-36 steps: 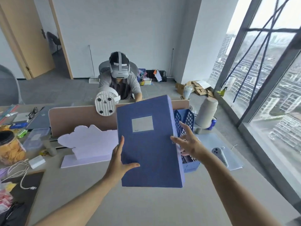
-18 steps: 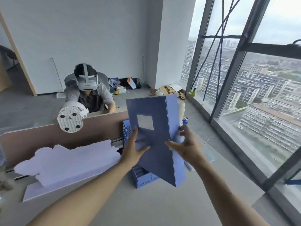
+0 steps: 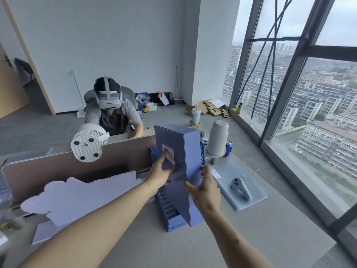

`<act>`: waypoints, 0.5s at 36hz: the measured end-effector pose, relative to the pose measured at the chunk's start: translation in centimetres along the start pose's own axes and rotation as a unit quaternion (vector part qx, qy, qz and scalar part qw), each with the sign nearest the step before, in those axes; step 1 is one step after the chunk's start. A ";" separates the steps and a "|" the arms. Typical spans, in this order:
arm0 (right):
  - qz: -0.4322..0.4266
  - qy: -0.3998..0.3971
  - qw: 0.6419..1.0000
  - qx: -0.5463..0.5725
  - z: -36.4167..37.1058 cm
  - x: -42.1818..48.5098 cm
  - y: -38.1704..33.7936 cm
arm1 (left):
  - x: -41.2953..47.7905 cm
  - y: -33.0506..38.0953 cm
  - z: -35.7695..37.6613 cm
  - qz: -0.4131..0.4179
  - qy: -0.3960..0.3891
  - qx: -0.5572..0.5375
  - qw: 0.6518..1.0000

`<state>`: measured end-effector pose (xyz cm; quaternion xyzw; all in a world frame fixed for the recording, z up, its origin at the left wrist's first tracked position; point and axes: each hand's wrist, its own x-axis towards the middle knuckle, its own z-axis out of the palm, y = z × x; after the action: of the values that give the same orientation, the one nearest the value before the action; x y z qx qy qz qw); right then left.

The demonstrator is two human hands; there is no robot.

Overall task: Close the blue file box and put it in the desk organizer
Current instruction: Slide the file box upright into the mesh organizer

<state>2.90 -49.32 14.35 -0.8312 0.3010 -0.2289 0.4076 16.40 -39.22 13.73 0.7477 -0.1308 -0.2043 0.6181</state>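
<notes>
Lowering file box (image 3: 190, 151) into organizer (image 3: 174, 223).

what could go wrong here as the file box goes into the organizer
The file box is tilted as both hands lower it, so its bottom corner may catch on the organizer wall instead of entering a slot. Pushing down could also slide the light organizer toward the controller beside it.

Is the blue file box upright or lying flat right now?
Upright. The blue file box stands on edge over the desk organizer, spine toward the camera, left hand on its labelled face, right hand at its spine.
</notes>
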 end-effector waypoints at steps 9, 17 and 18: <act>0.010 0.003 0.999 0.050 4.2 0.7 1.0 | 1.9 -1.0 -1.5 -0.013 0.005 -0.042 0.999; 0.019 -0.009 0.994 0.108 7.1 0.2 2.6 | 2.6 -2.8 -2.2 0.008 -0.012 -0.107 0.994; 0.020 -0.010 0.994 0.110 7.5 0.1 2.8 | 2.7 -3.1 -2.2 0.010 -0.015 -0.114 0.993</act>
<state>6.79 -46.77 7.86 -0.7773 0.2866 -0.2438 0.5042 19.61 -37.87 10.70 0.6681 -0.1235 -0.2234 0.6989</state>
